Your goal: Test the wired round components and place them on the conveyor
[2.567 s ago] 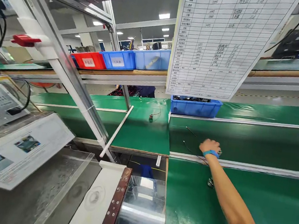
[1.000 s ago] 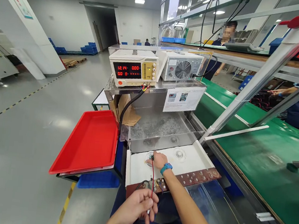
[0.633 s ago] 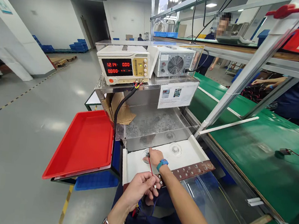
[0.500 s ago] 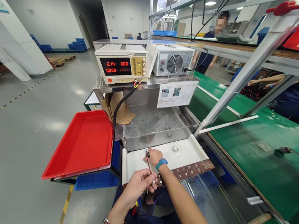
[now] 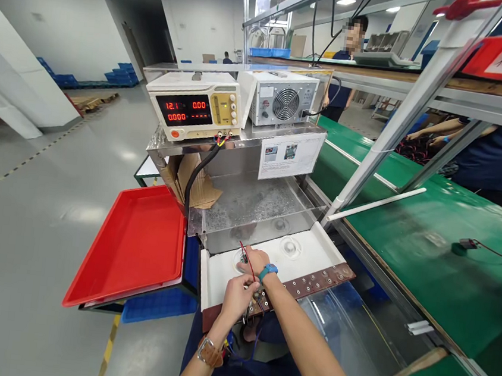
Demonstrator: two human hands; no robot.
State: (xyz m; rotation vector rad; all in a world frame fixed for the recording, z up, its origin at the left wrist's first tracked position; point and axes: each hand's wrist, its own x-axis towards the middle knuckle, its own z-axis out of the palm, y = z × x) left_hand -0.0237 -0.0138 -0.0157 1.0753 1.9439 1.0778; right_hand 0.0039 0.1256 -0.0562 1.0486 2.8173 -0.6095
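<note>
My right hand [image 5: 254, 261], with a blue wristband, presses a small wired part onto a round seat of the white fixture plate [image 5: 309, 255]. A thin red wire [image 5: 248, 258] runs from that part back toward my left hand [image 5: 238, 293]. The left hand, with a brown watch strap at the wrist, is closed on the wire's end at the brown contact strip [image 5: 312, 283] along the plate's near edge. What exactly lies under the right fingers is hidden.
A power supply [image 5: 193, 107] with red digits and a fan unit [image 5: 282, 100] sit on the steel stand. A red tray [image 5: 132, 245] is at the left. The green conveyor [image 5: 432, 255] at the right carries a small wired part [image 5: 464, 244]. Other people stand beyond it.
My right hand left the green conveyor and came to the white fixture. Since then the left hand has moved up from my lap to the contact strip with the wire's end.
</note>
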